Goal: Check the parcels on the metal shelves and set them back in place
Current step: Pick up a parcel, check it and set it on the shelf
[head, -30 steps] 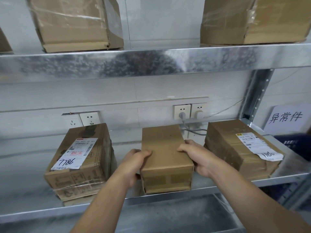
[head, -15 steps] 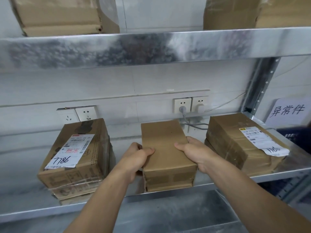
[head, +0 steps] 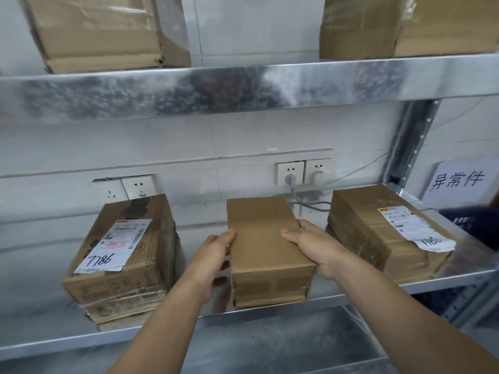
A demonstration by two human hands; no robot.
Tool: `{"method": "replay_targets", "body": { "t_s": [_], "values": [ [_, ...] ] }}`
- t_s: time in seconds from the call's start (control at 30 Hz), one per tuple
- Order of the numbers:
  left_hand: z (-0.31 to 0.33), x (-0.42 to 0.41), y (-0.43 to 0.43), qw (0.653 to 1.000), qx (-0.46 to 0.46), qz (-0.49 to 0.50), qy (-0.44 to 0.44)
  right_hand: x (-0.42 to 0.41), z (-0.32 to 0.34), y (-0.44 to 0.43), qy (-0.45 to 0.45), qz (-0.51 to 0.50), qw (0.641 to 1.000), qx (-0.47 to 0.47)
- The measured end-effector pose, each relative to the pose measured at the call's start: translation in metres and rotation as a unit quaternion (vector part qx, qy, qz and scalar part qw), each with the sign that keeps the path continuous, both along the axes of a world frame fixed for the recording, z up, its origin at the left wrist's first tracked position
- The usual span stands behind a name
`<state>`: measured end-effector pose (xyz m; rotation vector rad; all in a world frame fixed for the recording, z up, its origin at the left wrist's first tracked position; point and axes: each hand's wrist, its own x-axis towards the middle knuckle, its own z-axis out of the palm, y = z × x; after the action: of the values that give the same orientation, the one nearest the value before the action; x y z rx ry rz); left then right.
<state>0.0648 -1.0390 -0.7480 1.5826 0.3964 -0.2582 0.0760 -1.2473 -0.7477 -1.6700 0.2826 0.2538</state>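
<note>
A white tiled wall (head: 162, 147) is seen behind. Two wall sockets (head: 127, 188) are set at the left; a second socket pair (head: 302, 171) at the right is fitted with a grey plug (head: 291, 180) and a white adapter (head: 319, 177). A grey cable (head: 310, 205) is trailed below them. A handwritten paper sign (head: 456, 180) is seen far right, above a dark blue crate (head: 469, 222)

upper left parcel (head: 102, 36) and upper right parcel (head: 405, 25) cut off at top; blue crate (head: 475, 225) at right.

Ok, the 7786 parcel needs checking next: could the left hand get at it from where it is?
Probably yes. The left hand grips the left side of the middle parcel; the 7786 parcel stands just to its left on the same shelf, nothing between them. It must let go first.
</note>
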Motion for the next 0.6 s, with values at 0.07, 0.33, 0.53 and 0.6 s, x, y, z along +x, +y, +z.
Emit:
{"method": "replay_targets", "body": {
  "t_s": [0.07,0.33,0.53,0.6],
  "values": [
    [-0.001,0.000,0.003,0.998,-0.056,0.034,0.009,0.001,-0.003,-0.004,0.007,-0.010,0.999,0.050],
    [0.003,-0.009,0.016,0.971,-0.235,-0.004,0.033,-0.010,-0.010,-0.002,0.012,-0.020,0.979,0.203],
    [0.008,-0.007,0.027,0.962,-0.268,-0.028,0.033,-0.012,-0.012,0.003,-0.015,-0.021,0.981,0.192],
    [0.009,-0.007,0.029,0.971,-0.238,-0.028,0.023,-0.013,-0.007,0.006,-0.030,-0.018,0.990,0.139]
  ]
}}
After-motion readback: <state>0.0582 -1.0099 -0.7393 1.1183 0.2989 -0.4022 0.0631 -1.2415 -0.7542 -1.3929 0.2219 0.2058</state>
